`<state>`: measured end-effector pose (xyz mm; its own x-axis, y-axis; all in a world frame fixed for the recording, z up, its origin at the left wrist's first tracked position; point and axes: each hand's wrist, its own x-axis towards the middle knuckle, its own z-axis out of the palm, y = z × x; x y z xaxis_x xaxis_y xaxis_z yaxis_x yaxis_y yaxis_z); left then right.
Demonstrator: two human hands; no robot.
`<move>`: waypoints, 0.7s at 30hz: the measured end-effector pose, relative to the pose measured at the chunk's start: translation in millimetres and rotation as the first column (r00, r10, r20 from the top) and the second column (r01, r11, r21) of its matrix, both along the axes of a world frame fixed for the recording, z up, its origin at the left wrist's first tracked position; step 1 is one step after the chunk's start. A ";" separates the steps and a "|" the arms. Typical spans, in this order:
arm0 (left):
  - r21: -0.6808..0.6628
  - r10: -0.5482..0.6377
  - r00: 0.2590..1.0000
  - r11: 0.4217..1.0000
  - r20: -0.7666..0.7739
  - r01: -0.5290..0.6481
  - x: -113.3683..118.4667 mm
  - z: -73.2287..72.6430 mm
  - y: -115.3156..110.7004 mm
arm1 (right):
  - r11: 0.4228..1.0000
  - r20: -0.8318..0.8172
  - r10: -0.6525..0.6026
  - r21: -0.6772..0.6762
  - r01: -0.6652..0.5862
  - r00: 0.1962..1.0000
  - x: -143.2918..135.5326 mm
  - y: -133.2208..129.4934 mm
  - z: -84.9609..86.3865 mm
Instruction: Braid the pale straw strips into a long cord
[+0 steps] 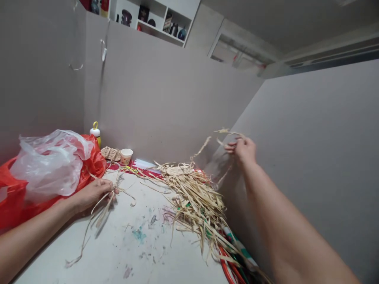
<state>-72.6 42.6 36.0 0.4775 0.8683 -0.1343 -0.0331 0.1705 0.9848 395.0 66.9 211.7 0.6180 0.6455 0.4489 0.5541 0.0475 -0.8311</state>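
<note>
My left hand (99,194) is closed on a knotted bunch of thin straw strands (114,189) above the left part of the white table (124,240); loose ends hang below the fingers. Raised at the right, in front of the grey wall, my right hand (242,150) pinches a pale straw strand (227,131) whose ends stick out to the left. A big heap of dry straw strips (198,193) lies between my hands along the table's right edge.
White and red plastic bags (53,161) fill the left side. Behind them stand a bottle with a yellow loop (95,132), a woven straw piece (111,154) and a paper cup (126,156). Red tubes (226,266) lie at the lower right edge. Grey walls enclose the table.
</note>
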 end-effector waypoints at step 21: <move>0.011 -0.369 0.924 0.929 0.097 0.370 12.5 38.6 -33.0 | 0.342 -0.145 0.885 -0.446 -0.827 0.443 -236.9 -9.2 -157.0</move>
<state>-60.1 9.6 74.7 0.7750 0.6272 -0.0779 -0.0602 0.1960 0.9788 158.2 57.6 54.7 -0.4151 0.9095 0.0197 0.4928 0.2430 -0.8355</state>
